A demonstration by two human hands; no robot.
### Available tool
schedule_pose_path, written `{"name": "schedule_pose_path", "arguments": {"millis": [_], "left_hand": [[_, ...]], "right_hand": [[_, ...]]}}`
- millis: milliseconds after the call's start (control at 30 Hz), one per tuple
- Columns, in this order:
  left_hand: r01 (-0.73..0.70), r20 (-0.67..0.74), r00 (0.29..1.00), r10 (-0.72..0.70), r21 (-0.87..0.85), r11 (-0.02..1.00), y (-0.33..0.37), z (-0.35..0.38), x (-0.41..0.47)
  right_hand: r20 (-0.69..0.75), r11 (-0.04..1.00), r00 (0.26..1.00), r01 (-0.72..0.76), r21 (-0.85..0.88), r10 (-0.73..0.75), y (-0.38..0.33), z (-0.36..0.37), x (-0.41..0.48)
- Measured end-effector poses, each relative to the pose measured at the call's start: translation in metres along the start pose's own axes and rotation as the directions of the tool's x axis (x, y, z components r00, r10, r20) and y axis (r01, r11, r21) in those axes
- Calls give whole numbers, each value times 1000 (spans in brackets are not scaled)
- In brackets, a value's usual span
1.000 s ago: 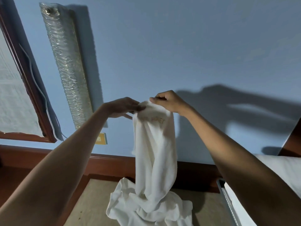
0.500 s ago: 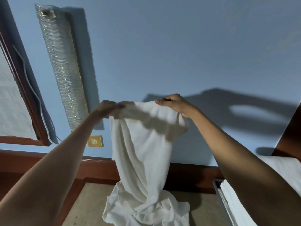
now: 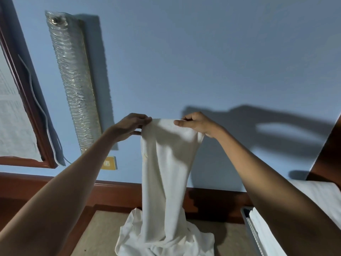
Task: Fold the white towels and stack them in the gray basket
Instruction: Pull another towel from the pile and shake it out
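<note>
Head cam: both hands are holding one white towel [image 3: 166, 163] up in front of the blue wall [image 3: 203, 61]. State: left hand [image 3: 131, 124] is pinching the towel's top left corner, fingers curled over the edge, thumb underneath. Meanwhile right hand [image 3: 195, 122] is pinching the top edge further right, thumb on the near side, other fingers curled behind. The towel's right corner is drooping past that wrist.

Top edge is running roughly level between the hands, which are near each other but not touching. Towel is hanging in a narrow, loosely gathered column, not spread flat. Its lower end is lying bunched in a crumpled heap on the tan surface [image 3: 103, 235] at bottom centre.

At lower right the gray basket [image 3: 246, 217] is sitting to the right of that surface, mostly hidden by the right forearm. Some folded white fabric [image 3: 262, 231] is showing inside it; can't tell how many pieces. More white bedding [image 3: 317, 196] is lying behind it at far right.

Wall side:
- A long bubble-wrapped item [image 3: 73, 80] is standing left of the hands.
- A yellow socket plate [image 3: 109, 162] is sitting below it.
- A dark wooden frame [image 3: 27, 93] is running along the far left, with a white cable [image 3: 42, 111] hanging beside it.
- Some arm shadows [image 3: 258, 126] are falling on the wall to the right.
</note>
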State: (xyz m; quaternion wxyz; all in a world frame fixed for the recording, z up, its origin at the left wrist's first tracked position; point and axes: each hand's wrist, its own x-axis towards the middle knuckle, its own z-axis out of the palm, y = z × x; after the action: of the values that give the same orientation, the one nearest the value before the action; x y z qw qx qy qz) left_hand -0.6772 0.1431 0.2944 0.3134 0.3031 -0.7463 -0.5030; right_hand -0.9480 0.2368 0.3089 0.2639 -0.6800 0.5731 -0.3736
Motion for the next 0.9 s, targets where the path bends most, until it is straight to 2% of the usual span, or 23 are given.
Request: {"name": "schedule_pose_path", "arguments": {"millis": [100,200,267,367,400,500,567,633,700,767,833,900], "left_hand": [[37,143,989,-42,32,999,8,23,-1],[35,245,969,-39,19,999,15,39,-6],[8,220,975,4,-52,999,13,35,-7],[13,170,985,11,-143,990,12,22,-10],[22,163,987,-2,-117,993,14,20,-12],[17,184,983,-23,34,999,19,21,-15],[-49,138,990,40,60,997,25,23,-14],[-85,38,996,85,-3,996,32,23,-14],[-77,-52,996,73,-78,994,33,19,-11],[-11,-88,996,6,-58,998,29,14,-13],[39,-39,999,-37,38,999,25,10,-21],[23,29,999,-26,111,994,25,11,-29]], "right_hand": [[-38,995,996,80,66,-77,-14,2,4],[-48,997,997,67,45,-65,-24,6,5],[-10,999,1000,22,38,-22,-20,3,1],[163,994,982,-100,39,93,-6,0,-7],[165,993,983,-94,65,82,-5,0,-8],[0,960,1000,-6,280,7,-9,3,-9],[6,930,999,-34,365,34,-11,13,-12],[137,929,984,-152,338,111,-5,31,-19],[213,930,967,-202,308,140,1,45,-24],[145,913,983,-162,374,114,1,50,-26],[74,917,995,-96,388,73,-6,49,-27],[70,920,997,-63,388,39,-15,51,-26]]}}
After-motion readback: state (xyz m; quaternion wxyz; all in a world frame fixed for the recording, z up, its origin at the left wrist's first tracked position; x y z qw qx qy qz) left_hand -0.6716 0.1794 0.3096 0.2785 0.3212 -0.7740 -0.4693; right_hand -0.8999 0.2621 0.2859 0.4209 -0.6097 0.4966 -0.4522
